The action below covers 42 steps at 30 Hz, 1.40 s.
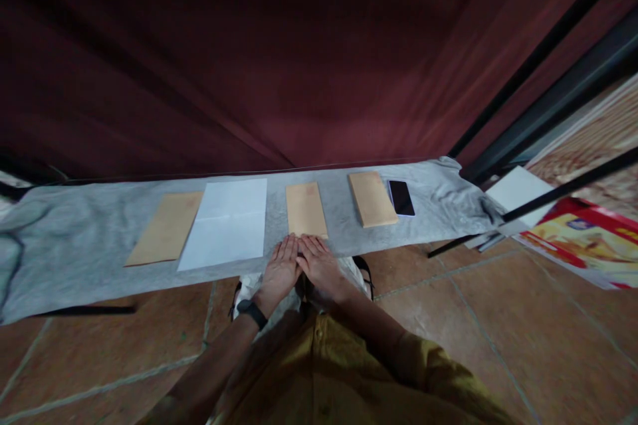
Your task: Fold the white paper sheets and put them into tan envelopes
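Directly beyond the fingers (286, 250), at their tips, lies a brown envelope (306, 208).

Left hand (282, 270) and right hand (319, 265) lie flat at the near edge of a brown envelope (306, 208); left of them, a white sheet (230, 224), then tan paper (165, 229); rightward, a brown packet (372, 199), then a phone (401, 198).

1 head-worn view, facing forward and steeply down
It looks from above the wearer's shirt (323, 372) at 6 o'clock, with the left hand (280, 269) and right hand (319, 267) within arm's reach, grey cloth (337, 206) spanning 9 to 3, red curtain (319, 66) at 12, floor tiles (438, 319) at 4 and 8.
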### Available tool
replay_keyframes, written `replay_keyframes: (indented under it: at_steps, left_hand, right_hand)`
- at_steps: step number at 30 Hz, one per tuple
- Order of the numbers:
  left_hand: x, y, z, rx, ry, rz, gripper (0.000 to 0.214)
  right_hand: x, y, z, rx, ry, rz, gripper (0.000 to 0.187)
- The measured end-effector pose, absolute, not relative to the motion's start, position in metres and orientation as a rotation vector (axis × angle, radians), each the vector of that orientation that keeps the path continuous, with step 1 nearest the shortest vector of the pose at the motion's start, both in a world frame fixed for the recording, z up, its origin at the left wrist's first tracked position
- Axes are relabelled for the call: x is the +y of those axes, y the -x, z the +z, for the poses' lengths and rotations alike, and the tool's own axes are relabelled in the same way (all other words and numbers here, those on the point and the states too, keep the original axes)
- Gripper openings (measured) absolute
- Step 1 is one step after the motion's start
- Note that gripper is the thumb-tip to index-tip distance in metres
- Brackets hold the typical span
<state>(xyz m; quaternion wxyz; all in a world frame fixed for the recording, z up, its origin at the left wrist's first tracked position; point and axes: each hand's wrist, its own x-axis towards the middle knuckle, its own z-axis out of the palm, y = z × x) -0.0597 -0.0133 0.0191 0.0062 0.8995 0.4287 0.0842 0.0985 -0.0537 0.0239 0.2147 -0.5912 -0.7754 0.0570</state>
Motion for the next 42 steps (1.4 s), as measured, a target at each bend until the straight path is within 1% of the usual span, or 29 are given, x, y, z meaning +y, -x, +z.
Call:
replay_keyframes:
  at_steps: [6,9,14,18,21,28,33,35,37,39,42]
  left_hand:
    - [-0.015,0.063,0.018,1.316,-2.805,0.332,0.061]
    - [-0.011,0.063,0.015,1.317,-2.66,0.403,0.059]
    - [0.005,0.051,0.02,1.408,-2.042,0.698,0.056]
    - [0.017,0.036,0.037,1.34,-1.411,0.879,0.042]
    - [0.021,0.029,0.048,1.327,-1.158,0.943,0.035]
    - [0.024,0.02,0.055,1.307,-1.127,0.988,0.035]
    - [0.021,0.003,0.078,1.253,-1.211,1.028,0.032]
    - [0.019,-0.001,0.088,1.206,-1.279,1.049,0.039]
    - [0.016,-0.002,0.094,1.18,-1.325,1.084,0.049]
    - [0.012,0.001,0.093,1.214,-1.276,1.107,0.056]
    - [0.006,0.007,0.083,1.25,-1.065,1.022,0.058]
  right_hand:
    - [-0.06,-0.109,0.013,-2.074,1.773,0.099,0.053]
    - [-0.061,-0.113,0.011,-2.033,1.831,0.086,0.053]
    - [-0.06,-0.111,0.01,-1.978,1.86,0.067,0.054]
    - [-0.06,-0.109,0.01,-1.982,1.87,0.078,0.053]
    - [-0.06,-0.11,0.011,-1.987,1.868,0.076,0.053]
    - [-0.05,-0.108,0.022,-1.974,1.939,0.096,0.051]
    - [-0.034,-0.115,0.044,-1.872,2.009,0.101,0.047]
    - [-0.027,-0.12,0.053,-1.764,1.96,0.16,0.046]
    - [-0.021,-0.123,0.059,-1.544,1.844,0.283,0.038]
    - [-0.017,-0.123,0.06,-1.238,1.692,0.471,0.029]
    - [-0.015,-0.114,0.053,-0.783,1.41,0.808,0.031]
